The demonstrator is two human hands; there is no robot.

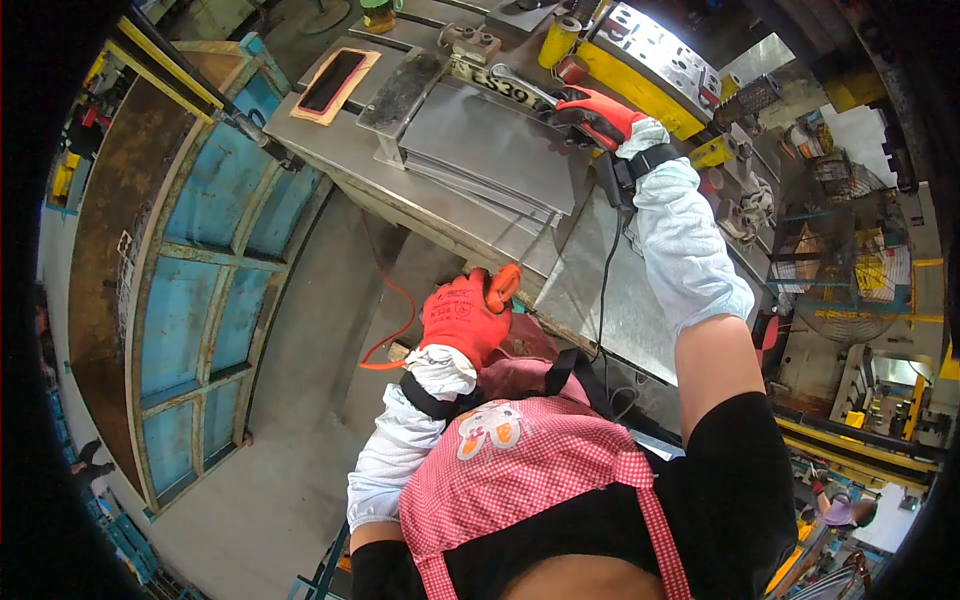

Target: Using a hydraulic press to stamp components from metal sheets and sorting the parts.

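Observation:
My left hand (pixel 466 318), in a red glove, is closed around an orange handle (pixel 504 287) near the front edge of the metal table. A thin rod seems to run from that handle toward the sheets. My right hand (pixel 598 115), in a red and black glove, grips a slim silver tool (pixel 524 84) with a rounded end, perhaps a wrench. Between my hands lies a stack of flat grey metal sheets (pixel 490 150), its lower sheets slightly fanned out. My right fingers are just beyond the stack's far right corner.
A phone (pixel 333 82) lies on a tan pad at the table's left. Behind the right hand sits a yellow and silver die block (pixel 655 65). A blue-panelled metal frame (pixel 205 270) stands left. An orange cord (pixel 408 318) hangs by my left hand; a black cable (pixel 606 290) hangs from my right wrist.

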